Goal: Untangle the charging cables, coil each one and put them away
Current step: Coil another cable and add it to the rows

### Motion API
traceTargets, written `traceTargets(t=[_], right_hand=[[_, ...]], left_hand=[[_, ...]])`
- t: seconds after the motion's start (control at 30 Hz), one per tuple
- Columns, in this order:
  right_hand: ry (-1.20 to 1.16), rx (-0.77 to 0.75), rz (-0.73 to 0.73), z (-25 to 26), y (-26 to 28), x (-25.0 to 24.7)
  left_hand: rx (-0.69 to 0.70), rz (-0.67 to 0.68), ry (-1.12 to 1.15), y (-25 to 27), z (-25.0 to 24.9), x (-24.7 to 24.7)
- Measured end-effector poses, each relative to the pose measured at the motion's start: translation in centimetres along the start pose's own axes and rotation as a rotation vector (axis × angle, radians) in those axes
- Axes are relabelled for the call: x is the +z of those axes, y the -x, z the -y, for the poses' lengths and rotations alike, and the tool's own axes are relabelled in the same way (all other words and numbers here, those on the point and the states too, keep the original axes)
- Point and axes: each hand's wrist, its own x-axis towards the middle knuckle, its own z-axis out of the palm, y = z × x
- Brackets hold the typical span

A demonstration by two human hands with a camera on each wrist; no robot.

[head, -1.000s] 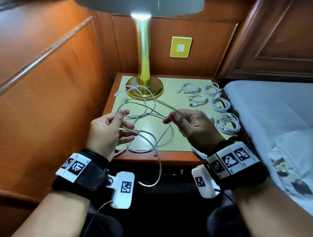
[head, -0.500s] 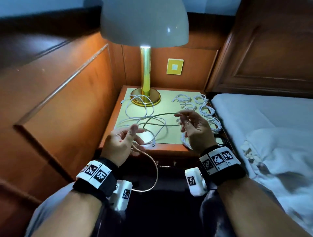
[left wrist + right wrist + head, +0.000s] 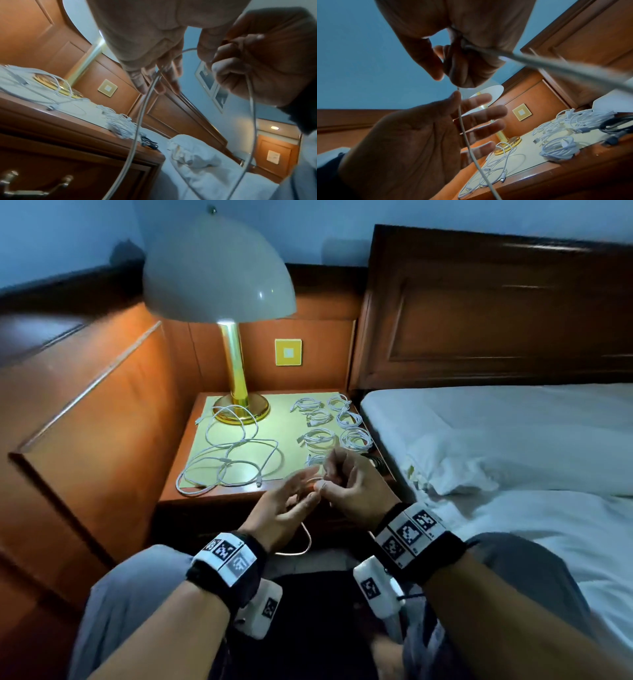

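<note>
My right hand (image 3: 346, 487) is curled round a white cable (image 3: 306, 537), just off the nightstand's front right corner. Its loop hangs down between my wrists. In the right wrist view my right hand (image 3: 462, 63) pinches the cable (image 3: 465, 136), which runs down across my left hand's (image 3: 419, 135) palm. My left hand (image 3: 291, 505) is flat with straight, spread fingers, touching the cable (image 3: 137, 121) near the fingertips (image 3: 154, 81). A loose tangle of white cables (image 3: 233, 453) lies on the nightstand's yellow mat. Several coiled white cables (image 3: 329, 422) sit in rows at the mat's right side.
A brass lamp (image 3: 239, 405) with a white shade stands at the back of the wooden nightstand (image 3: 205, 498). A dark cable bundle (image 3: 376, 462) lies at its right edge. The bed (image 3: 496, 440) with white sheets is on the right, wooden panelling on the left, a drawer handle (image 3: 34, 189) below.
Both hands drew back from over the mat to its front right corner and came together. My left hand's fingers straightened off the cable. The tangle now lies on the mat.
</note>
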Motion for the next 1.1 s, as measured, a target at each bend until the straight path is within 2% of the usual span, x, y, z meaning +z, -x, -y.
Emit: traceTargets(t=[0.1,0.17,0.27,0.37,0.47,0.57,0.63,0.7,0.8,0.87,0.93,1.0,1.07,1.1], right_hand=[[-0.172,-0.004,-0.097,-1.1,0.6,-1.5],[-0.176,0.038,-0.205,-2.3,0.7,-3.0],[-0.084,0.138,-0.285,-4.2,-0.1,-5.7],[-0.166,0.361,-0.159,-5.9,-1.4,-8.3],[-0.256,0.556,-0.037,-7.0,-2.7,-10.9],[-0.554,0.563,-0.097,-7.5,-4.4,-14.0],[-0.835,0.470,-0.243,-7.9,-5.7,-15.8],[-0.961,0.397,-0.429,-8.5,-6.7,-17.0],[-0.962,0.370,-0.655,-9.7,-7.6,-17.7],[-0.891,0.370,-0.715,-10.4,-8.1,-17.6],[-0.733,0.345,-0.698,-11.1,-8.3,-17.0],[-0.424,0.317,-0.604,-11.8,-8.3,-16.0],[-0.015,0.270,-0.414,-12.0,-7.9,-14.6],[0.147,0.255,-0.294,-12.1,-7.6,-13.9]], left_hand=[[-0.014,0.077,0.025,-1.3,-1.2,2.1],[-0.077,0.034,0.105,-2.7,-1.3,2.5],[-0.092,-0.106,0.302,-5.7,-1.6,1.8],[-0.147,-0.318,0.524,-9.1,-1.3,0.3],[-0.206,-0.530,0.530,-11.9,-0.2,-1.0],[-0.217,-0.650,0.378,-14.0,0.9,-1.4],[-0.150,-0.614,0.118,-14.8,1.7,-0.9],[-0.083,-0.512,-0.259,-15.0,2.5,-0.1],[-0.014,-0.337,-0.662,-15.0,3.5,1.4],[0.047,-0.232,-0.751,-15.0,3.8,2.2],[0.102,-0.124,-0.757,-15.0,4.1,2.8],[0.155,0.007,-0.728,-14.9,3.6,3.5],[0.211,0.109,-0.657,-14.7,3.0,4.2],[0.237,0.110,-0.608,-14.7,2.7,4.4]])
